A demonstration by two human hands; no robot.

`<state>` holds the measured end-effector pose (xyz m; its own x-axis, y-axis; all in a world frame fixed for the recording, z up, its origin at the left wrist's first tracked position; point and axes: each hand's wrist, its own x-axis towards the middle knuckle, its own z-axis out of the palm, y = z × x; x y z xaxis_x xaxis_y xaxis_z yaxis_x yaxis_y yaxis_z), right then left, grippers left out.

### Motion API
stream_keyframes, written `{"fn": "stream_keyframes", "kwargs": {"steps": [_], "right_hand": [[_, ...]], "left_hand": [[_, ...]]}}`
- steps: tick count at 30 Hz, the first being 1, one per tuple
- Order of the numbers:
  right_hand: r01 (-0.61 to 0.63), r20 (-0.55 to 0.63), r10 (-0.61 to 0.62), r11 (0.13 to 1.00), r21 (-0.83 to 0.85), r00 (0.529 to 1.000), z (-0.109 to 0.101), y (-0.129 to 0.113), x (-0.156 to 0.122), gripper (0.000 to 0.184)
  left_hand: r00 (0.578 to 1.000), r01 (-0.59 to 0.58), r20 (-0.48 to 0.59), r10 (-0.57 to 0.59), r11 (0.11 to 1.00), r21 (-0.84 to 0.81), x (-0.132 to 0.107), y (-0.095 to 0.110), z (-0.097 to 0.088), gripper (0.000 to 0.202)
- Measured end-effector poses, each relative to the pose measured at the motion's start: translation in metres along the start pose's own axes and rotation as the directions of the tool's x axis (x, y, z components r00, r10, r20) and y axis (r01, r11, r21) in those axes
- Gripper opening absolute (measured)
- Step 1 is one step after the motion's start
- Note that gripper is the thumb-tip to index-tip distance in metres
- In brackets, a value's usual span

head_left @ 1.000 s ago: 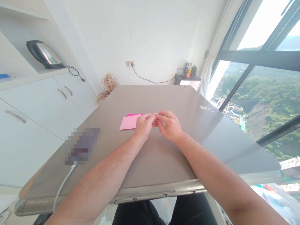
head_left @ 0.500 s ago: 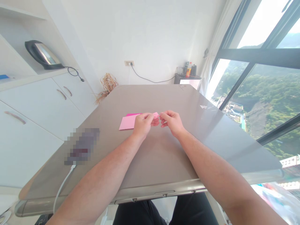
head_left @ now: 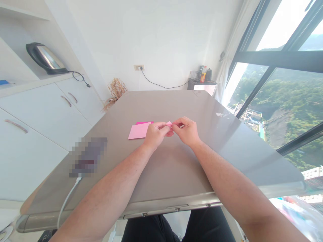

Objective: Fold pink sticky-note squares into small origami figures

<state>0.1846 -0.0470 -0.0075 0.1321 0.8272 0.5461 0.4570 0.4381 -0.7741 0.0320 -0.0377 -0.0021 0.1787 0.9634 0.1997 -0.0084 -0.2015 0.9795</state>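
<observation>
A small folded piece of pink paper (head_left: 169, 123) is held up over the table between my two hands. My left hand (head_left: 156, 133) pinches it from the left with thumb and fingers. From the right, my right hand (head_left: 186, 130) grips its edge between thumb and forefinger. The fingertips hide much of the paper, so its folded shape is hard to make out. Beside my left hand lie light pink sheets (head_left: 138, 131) of paper, with a darker pink sheet (head_left: 141, 123) showing behind them.
The grey-brown table (head_left: 174, 168) spreads around my hands. To the left lies a blurred-out flat object (head_left: 88, 158) with a white cable (head_left: 67, 195). Whitish scraps (head_left: 219, 114) are near the right edge. A kettle (head_left: 47, 58) stands on the left cabinet; windows fill the right.
My right hand has moved slightly left and its fingertips now close on the pink paper, where a small gap was before. My left hand has barely shifted.
</observation>
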Motion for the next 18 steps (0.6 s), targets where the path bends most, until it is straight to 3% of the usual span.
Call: {"fn": "stream_keyframes", "kwargs": {"steps": [6,13,18], "right_hand": [[0.277,-0.009,-0.288,0.929,-0.245,0.958,0.002,0.007,-0.003,0.019],[0.346,-0.002,-0.358,0.904,-0.250,0.934,0.006,0.012,-0.004,0.018],[0.484,0.033,-0.495,0.829,-0.281,0.868,0.005,0.011,-0.004,0.026]], "left_hand": [[0.997,0.076,-0.038,-0.073,0.995,0.060,0.002,-0.002,0.002,0.024],[0.998,0.046,-0.055,-0.043,0.997,0.057,0.001,0.002,0.004,0.017],[0.995,0.034,-0.100,-0.032,0.999,0.021,0.001,0.001,0.005,0.018]]}}
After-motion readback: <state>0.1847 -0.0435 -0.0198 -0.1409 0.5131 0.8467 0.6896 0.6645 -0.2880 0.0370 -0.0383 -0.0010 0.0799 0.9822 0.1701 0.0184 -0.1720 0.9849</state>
